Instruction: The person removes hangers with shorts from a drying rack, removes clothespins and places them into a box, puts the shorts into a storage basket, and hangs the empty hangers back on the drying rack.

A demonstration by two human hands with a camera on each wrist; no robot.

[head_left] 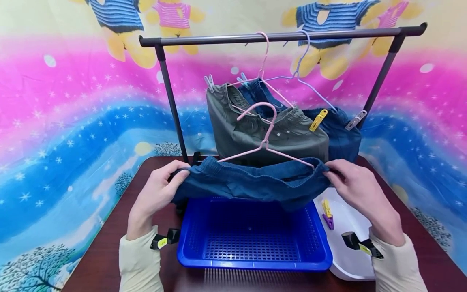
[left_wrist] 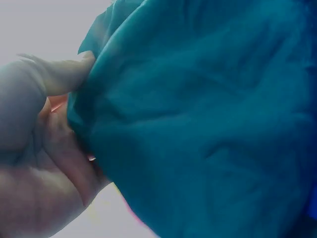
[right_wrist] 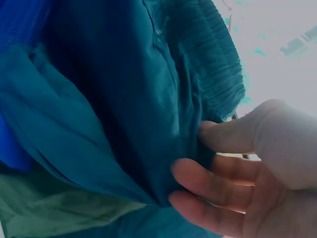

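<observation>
A pair of dark blue elastic-waist pants [head_left: 233, 182] is stretched sideways between my hands above the blue basket. My left hand [head_left: 158, 190] pinches the left end of the waistband; in the left wrist view the thumb lies over the cloth [left_wrist: 198, 119]. At the other end, my right hand [head_left: 355, 186] pinches the waistband's right side, and its gathered elastic [right_wrist: 218, 59] shows in the right wrist view. A pink hanger [head_left: 265, 144] sits with its lower part inside the waistband, its hook upright and off the rod. Folds hide the hanger's bottom.
Behind, a dark rack [head_left: 219, 39] bears grey-green pants [head_left: 270, 138] and blue pants [head_left: 344, 138] on hangers, with clothespins [head_left: 318, 120] at their waists. Below is a blue basket [head_left: 255, 265]. A white tray [head_left: 350, 251] at right holds a yellow clothespin [head_left: 326, 208] and a purple one [head_left: 328, 222].
</observation>
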